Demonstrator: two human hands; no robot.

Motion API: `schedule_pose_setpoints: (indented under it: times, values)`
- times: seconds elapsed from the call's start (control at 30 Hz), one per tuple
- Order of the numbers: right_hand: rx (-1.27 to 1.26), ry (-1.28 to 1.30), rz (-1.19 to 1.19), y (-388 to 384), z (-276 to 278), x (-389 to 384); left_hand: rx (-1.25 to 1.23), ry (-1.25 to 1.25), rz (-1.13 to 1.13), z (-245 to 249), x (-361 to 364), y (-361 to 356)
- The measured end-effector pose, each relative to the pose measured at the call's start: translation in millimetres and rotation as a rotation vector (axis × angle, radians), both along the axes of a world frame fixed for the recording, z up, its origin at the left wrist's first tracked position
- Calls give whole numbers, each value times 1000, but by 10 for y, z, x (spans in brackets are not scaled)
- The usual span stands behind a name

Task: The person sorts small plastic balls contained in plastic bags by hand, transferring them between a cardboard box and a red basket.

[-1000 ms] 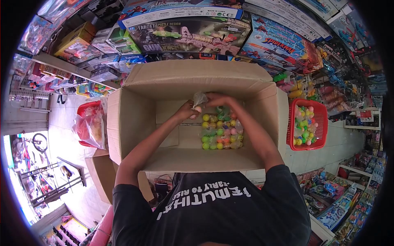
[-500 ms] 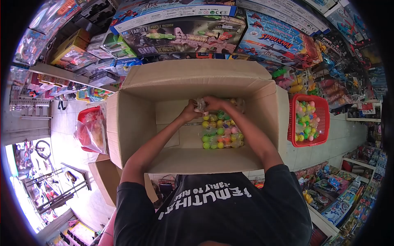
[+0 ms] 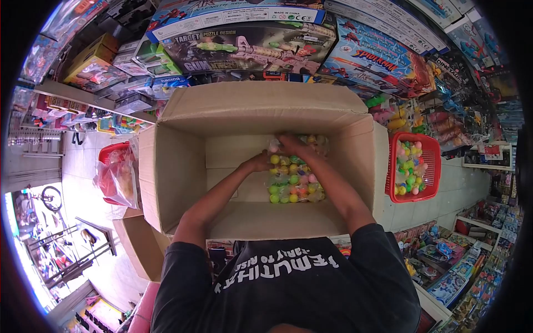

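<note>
Clear plastic bags of small colourful balls lie in rows on the right part of an open cardboard box's floor. At the left edge of the upper rows is my left hand, touching the plastic beside some yellow balls. Its fingers look stretched out, with their tips partly hidden. My right hand lies over the far left corner of the bags, fingers bent down onto clear plastic. That hand and forearm cover part of the balls.
A red basket of similar balls stands right of the box. On the left is another red basket with plastic bags over it. A smaller open carton sits at lower left. Toy boxes are stacked behind.
Both hands have gone from holding up the plastic at the bag's top to lower among the bags. The left hand moved slightly down and left. The view shifted a little.
</note>
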State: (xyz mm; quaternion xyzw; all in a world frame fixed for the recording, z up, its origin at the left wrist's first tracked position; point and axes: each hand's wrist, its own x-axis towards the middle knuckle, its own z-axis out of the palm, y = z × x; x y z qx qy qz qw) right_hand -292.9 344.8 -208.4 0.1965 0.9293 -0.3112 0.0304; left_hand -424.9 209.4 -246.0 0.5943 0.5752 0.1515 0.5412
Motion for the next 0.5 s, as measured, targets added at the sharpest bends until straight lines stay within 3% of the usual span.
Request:
schedule_pose_setpoints:
  times: [0.13,0.2,0.33,0.4,0.5]
  values:
    - [-62,-214,35,-116,-87,58,-25,74,-170,73,79,-10]
    - [-83,-255,18,-151,-123,54,-190,34,-26,166,75,0]
    - [-50,-244,-13,-156,-123,107,-327,81,-1,-75,70,48]
    - [-56,-215,-35,-178,-133,141,21,107,-6,-96,78,34]
    - [-12,-178,-50,-255,-151,152,133,97,144,-453,110,38]
